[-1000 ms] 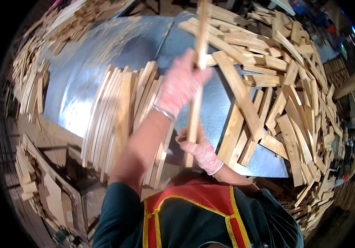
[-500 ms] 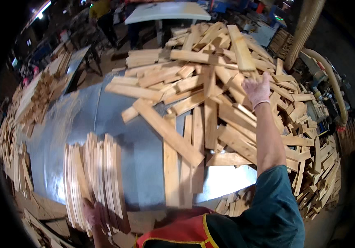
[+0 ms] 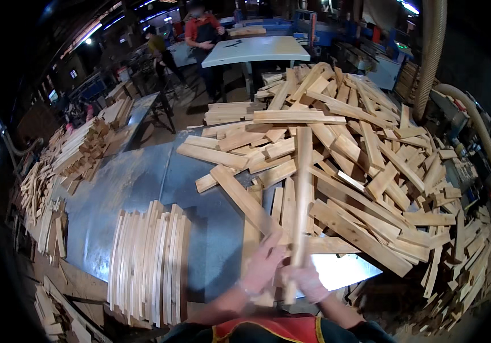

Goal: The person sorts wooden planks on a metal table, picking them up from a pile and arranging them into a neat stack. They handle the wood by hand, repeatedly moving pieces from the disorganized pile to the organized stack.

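A long, narrow wooden board [image 3: 303,188] stands on edge in front of me, its far end over the pile. My right hand [image 3: 307,280] is closed around its near end. Close beside it, my left hand [image 3: 261,266] has its fingers stretched out toward the board; they are slightly blurred, and I cannot tell whether they touch it. Both hands wear thin, pale gloves. To the left, a row of boards [image 3: 149,263] stands on edge, packed side by side at the metal table's [image 3: 142,177] near edge. Under the held board, another board [image 3: 242,200] lies slantwise.
A large jumbled pile of boards [image 3: 359,148] covers the table's right side. More stacked wood [image 3: 79,154] lies at the far left. Beyond stand a white table [image 3: 257,50] and two people [image 3: 204,40]. A ribbed hose [image 3: 431,57] hangs at the right.
My right hand has come back from the far pile with a board. My left hand has left the row of boards and moved right beside it. The view has tilted up.
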A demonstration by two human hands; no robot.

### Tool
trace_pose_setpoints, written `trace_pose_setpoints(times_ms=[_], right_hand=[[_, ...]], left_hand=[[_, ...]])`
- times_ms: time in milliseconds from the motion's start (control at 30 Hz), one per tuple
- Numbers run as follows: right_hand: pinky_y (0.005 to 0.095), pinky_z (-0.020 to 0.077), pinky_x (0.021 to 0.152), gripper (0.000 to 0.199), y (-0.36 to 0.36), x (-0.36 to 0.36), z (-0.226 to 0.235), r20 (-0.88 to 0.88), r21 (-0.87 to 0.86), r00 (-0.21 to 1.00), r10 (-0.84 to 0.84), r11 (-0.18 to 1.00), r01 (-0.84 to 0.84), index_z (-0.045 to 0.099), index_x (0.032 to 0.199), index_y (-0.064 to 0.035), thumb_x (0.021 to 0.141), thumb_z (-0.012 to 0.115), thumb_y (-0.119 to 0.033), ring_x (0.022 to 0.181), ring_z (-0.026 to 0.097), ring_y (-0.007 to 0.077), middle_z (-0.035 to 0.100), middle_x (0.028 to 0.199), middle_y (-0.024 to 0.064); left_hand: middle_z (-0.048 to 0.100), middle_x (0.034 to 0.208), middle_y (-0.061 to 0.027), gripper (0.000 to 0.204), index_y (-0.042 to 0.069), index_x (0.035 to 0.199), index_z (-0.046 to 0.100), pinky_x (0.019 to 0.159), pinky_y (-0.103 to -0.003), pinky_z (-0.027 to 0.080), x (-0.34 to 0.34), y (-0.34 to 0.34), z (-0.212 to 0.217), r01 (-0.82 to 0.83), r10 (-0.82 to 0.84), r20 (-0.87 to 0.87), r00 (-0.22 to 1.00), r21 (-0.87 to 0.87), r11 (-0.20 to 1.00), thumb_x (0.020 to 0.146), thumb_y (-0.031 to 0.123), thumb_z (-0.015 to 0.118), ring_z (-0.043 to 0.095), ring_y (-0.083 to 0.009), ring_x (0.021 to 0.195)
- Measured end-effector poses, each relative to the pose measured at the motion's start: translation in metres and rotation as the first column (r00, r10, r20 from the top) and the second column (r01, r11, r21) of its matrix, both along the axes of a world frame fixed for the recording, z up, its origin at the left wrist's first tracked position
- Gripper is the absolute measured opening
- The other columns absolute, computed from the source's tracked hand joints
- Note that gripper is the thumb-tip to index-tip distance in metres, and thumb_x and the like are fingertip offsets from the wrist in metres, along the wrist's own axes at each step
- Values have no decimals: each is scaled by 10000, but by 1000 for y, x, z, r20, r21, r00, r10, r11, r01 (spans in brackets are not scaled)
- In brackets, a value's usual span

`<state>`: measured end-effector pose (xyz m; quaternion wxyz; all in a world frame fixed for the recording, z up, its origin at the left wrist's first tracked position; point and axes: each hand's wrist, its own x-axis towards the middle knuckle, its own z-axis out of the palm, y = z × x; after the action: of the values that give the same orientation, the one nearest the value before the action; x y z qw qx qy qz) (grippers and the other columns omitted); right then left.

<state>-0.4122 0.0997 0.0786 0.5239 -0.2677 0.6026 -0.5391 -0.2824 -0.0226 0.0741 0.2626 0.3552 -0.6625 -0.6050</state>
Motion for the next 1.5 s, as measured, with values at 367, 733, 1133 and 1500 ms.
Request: trace_pose_setpoints(times_ms=[367,733,1133,1500], right_hand=[[306,558,780,1057,269,-135,50,-186,-250,299,-936,340,907,232,1691,-62,782,768,3,900,628,177,660,1234,100],[430,559,868,738,563,-386,144,-951,-173,-162,-264,17,985,477,1492,41,876,761,-251,938,633,271,647,1125,148],[495,351,1240,796,248,-286,-19,-960,255,123,252,967,15,521,1514,-48,822,818,-305,1462,463,402,544,1529,206],[495,409,1179,906,109,-239,-66,-863,454,-67,501,827,331,423,1591,-144,787,823,-261,1376,518,375,541,1509,153]], left_hand=[[494,1547,-266,825,-11,1523,460,1148,-446,457,22,-126,-204,-332,463,542,701,-325,885,894,413,786,576,-365,1322],[620,1454,-218,588,8,1473,566,1082,-465,521,-173,-80,-124,-78,61,100,993,174,982,994,324,691,639,-342,1266],[359,1674,-162,721,103,1429,626,1159,-541,429,-197,-9,-42,268,269,887,376,-382,885,909,601,664,406,-453,1474],[646,1317,-243,802,36,1530,461,1018,-519,562,117,1,-96,4,358,-370,857,700,714,814,207,782,685,-396,1156]])
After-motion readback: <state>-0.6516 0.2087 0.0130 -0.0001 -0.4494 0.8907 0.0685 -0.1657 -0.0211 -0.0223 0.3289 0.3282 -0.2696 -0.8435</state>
